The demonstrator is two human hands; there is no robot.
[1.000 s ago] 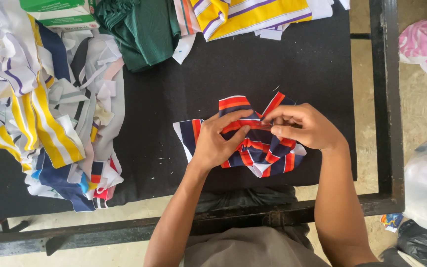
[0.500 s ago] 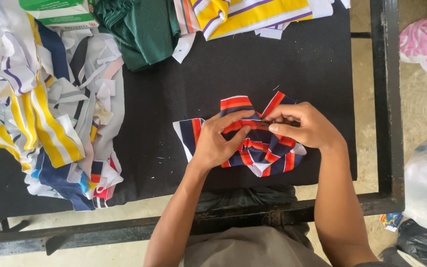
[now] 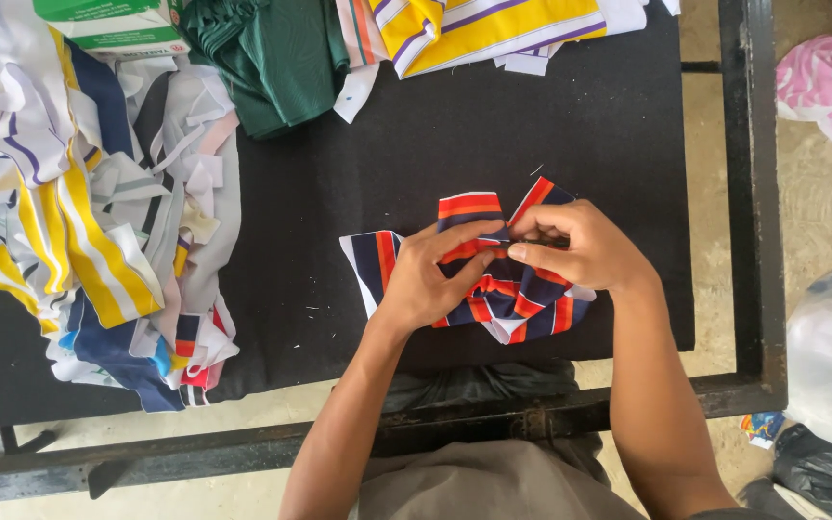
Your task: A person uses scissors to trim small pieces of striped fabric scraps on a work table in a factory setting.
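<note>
Black-topped table (image 3: 455,144) over concrete floor (image 3: 820,207)

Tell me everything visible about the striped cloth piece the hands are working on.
The striped cloth looks like knit fabric, with navy, red-orange and white bands. It lies bunched and folded on the black table, one flat end sticking out left. The left hand presses its middle; the right hand pinches a fold at the top.

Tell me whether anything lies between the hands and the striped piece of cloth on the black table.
Nothing visible does. The left hand and the right hand both rest directly on the navy, red and white striped cloth, their fingers pinching its folded middle. The scrap pile and green fabric lie well apart.
</note>
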